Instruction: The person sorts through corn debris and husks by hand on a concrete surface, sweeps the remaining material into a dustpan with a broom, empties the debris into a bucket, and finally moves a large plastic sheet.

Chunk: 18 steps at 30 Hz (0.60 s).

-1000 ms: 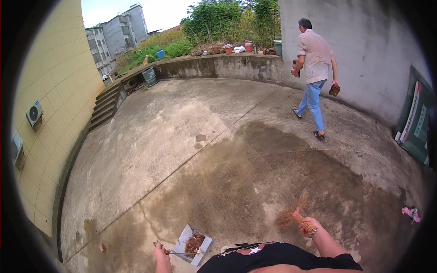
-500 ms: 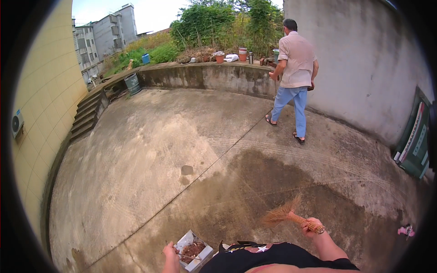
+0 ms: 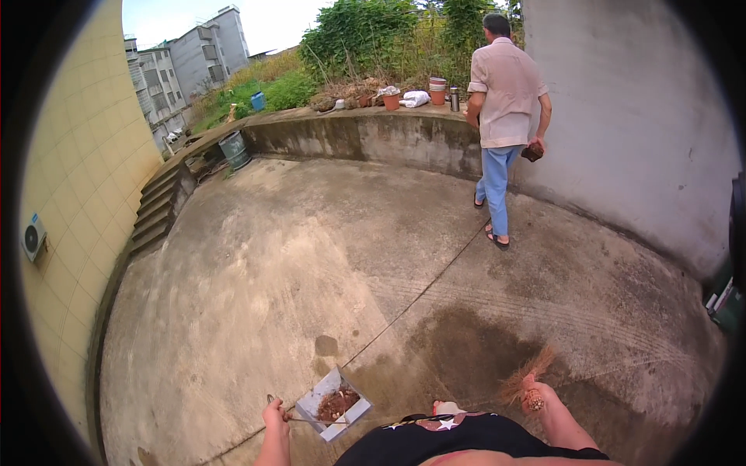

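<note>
My left hand (image 3: 275,415) is closed around the thin handle of a light grey dustpan (image 3: 311,398), held low over the concrete. Brown soil and debris (image 3: 337,405) lie in the pan. On the other side of my body, my right hand (image 3: 538,396) grips a short straw hand broom (image 3: 536,368) by its bound handle. Its bristles point up and away from me, clear of the dustpan. Between the two, one of my feet (image 3: 444,408) shows beyond the edge of my dark top.
Ahead, a person (image 3: 507,101) walks with a dark brown lump (image 3: 533,151) in the right hand. A low concrete wall (image 3: 342,144) bears pots (image 3: 437,92) and a metal flask (image 3: 454,99). Steps (image 3: 159,210) and a barrel (image 3: 234,149) stand left; a green bin (image 3: 726,307) stands right.
The dustpan has moved forward and slightly right. The broom has swung from pointing left to pointing up and away. The person ahead has walked farther toward the low wall; my view has shifted.
</note>
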Motion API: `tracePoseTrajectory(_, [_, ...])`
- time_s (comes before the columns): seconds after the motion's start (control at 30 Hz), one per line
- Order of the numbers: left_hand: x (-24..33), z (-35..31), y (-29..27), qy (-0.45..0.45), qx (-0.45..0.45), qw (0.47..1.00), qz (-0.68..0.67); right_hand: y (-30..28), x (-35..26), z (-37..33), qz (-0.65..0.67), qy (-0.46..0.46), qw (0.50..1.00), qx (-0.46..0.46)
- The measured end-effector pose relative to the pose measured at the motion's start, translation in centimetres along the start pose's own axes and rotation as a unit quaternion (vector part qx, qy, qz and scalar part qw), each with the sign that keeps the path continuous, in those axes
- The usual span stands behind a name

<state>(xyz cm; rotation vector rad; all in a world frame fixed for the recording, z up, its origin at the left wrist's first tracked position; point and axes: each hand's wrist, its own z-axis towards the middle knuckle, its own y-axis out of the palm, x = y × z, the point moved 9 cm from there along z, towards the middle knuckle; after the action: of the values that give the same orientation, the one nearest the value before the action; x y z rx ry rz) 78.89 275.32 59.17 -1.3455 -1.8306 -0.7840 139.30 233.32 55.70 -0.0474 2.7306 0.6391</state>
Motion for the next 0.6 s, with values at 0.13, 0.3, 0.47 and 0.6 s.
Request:
tracePoseTrajectory(0.13, [8.4, 2.4, 11.0, 0.02, -0.006, 1.0, -0.012, 13.6, -7.3, 3.8, -0.032, 0.105, 0.99, -0.094])
tracePoseTrajectory(0.3, [17.1, 6.8, 25.4, 0.113, -0.077, 0.99, -0.036, 30.1, -15.1, 13.4, -0.137, 0.105, 0.975, -0.141])
tracePoseTrajectory(0.47, [25.5, 15.9, 38.5, 0.151, -0.112, 0.981, -0.044, 45.6, -19.9, 23.1, -0.142, 0.149, 0.961, -0.187])
tracePoseTrajectory(0.6, [33.4, 23.2, 47.7, 0.157, -0.088, 0.984, -0.015, 57.9, -24.4, 26.1, -0.216, 0.113, 0.961, -0.129])
